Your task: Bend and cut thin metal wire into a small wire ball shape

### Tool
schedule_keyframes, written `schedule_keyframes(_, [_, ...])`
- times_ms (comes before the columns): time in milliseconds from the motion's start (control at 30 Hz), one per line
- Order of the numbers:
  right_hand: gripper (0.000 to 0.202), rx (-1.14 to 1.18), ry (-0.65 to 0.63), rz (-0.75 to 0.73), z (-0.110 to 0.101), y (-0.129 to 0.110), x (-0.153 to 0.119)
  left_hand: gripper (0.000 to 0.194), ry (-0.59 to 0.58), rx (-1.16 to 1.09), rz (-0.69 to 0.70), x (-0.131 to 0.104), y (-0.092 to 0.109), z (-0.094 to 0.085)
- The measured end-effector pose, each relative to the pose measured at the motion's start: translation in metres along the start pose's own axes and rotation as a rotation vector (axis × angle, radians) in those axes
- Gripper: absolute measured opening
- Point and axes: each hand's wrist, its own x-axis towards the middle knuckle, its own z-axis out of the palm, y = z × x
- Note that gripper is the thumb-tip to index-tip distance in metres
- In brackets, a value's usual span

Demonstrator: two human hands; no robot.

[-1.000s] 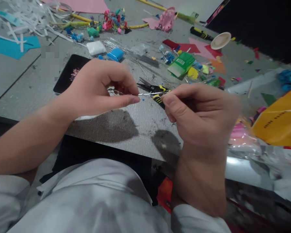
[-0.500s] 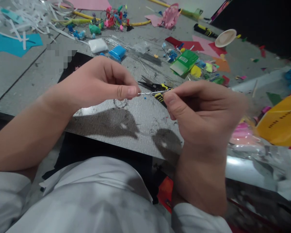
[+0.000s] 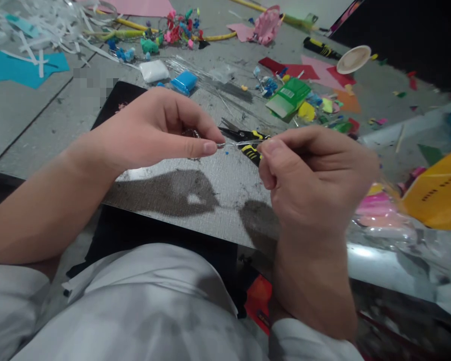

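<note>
A thin silvery wire [image 3: 240,143] stretches between my two hands above the grey table. My left hand [image 3: 156,130] pinches its left end between thumb and fingertips. The other end sits in the closed fingers of my right hand [image 3: 308,175]. Behind my left fingers, a small loop of dark wire [image 3: 192,134] shows in part. Pliers with black and yellow handles [image 3: 251,152] lie on the table just behind the wire, partly hidden by my right hand. A tiny blue bit [image 3: 227,153] is on the table below the wire.
Blue [image 3: 185,82] and white [image 3: 154,71] packets, a green packet [image 3: 289,97] and loose wires lie behind my hands. White paper strips [image 3: 56,27] are heaped at the back left. A yellow bag [image 3: 439,193] and clear plastic are on the right. A round lid [image 3: 354,59] lies farther back.
My left fingertips have shifted slightly right, and the exposed wire between my hands looks shorter. My right hand has turned a little, still gripping the wire.
</note>
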Motion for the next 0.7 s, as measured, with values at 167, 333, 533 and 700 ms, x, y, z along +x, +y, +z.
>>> schedule_keyframes(167, [0.015, 0.058, -0.023, 0.036, 0.0, 0.0, -0.003, 0.04, 0.018, 0.029, -0.002, -0.002, 0.003, 0.003])
schedule_keyframes(333, [0.017, 0.017, 0.017, -0.026, 0.001, -0.003, -0.003, 0.033, 0.057, 0.076, 0.024, -0.004, 0.004, 0.006])
schedule_keyframes(533, [0.019, -0.088, 0.036, -0.093, 0.002, -0.004, -0.007, 0.026, 0.062, 0.062, -0.01, -0.006, 0.006, 0.007])
schedule_keyframes(700, [0.053, -0.118, 0.009, -0.096, 0.0, -0.004, -0.004, 0.013, 0.104, 0.012, -0.18, -0.004, 0.025, 0.012])
